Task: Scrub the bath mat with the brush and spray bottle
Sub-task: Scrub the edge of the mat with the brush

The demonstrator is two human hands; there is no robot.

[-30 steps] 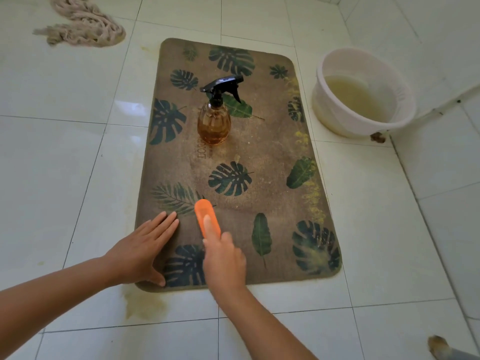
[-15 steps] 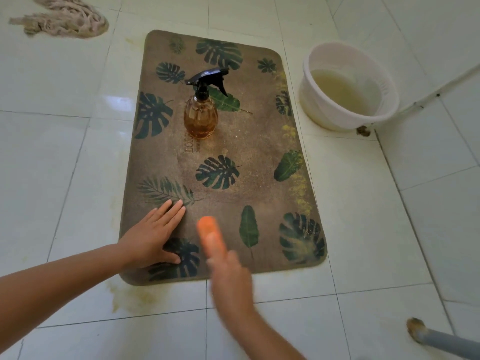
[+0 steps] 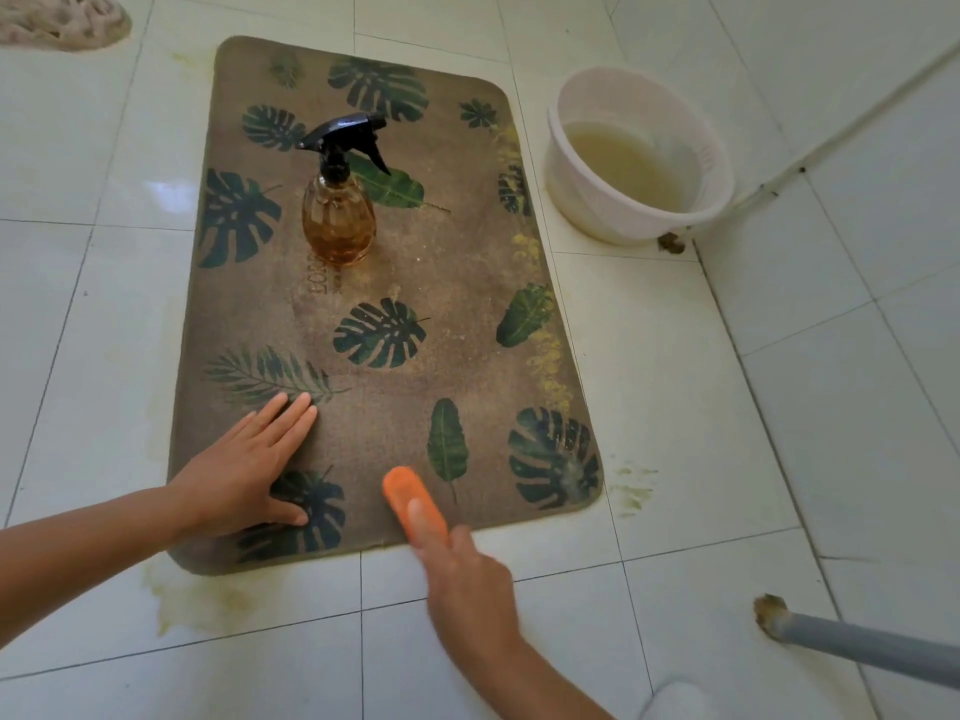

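Scrubbing step. L hand (image 3: 249, 475) flat, fingers straight, pins mat (image 3: 457, 262) lower left. R hand (image 3: 467, 579) grips brush (image 3: 415, 504) at mat's bottom edge. Next, prob: strokes up-frame, toward bottle (image 3: 337, 215) standing mid-mat.

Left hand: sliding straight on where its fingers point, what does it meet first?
The left hand points far-right across the mat; it likely passes right of the bottle and meets the basin first, though depth is unclear.
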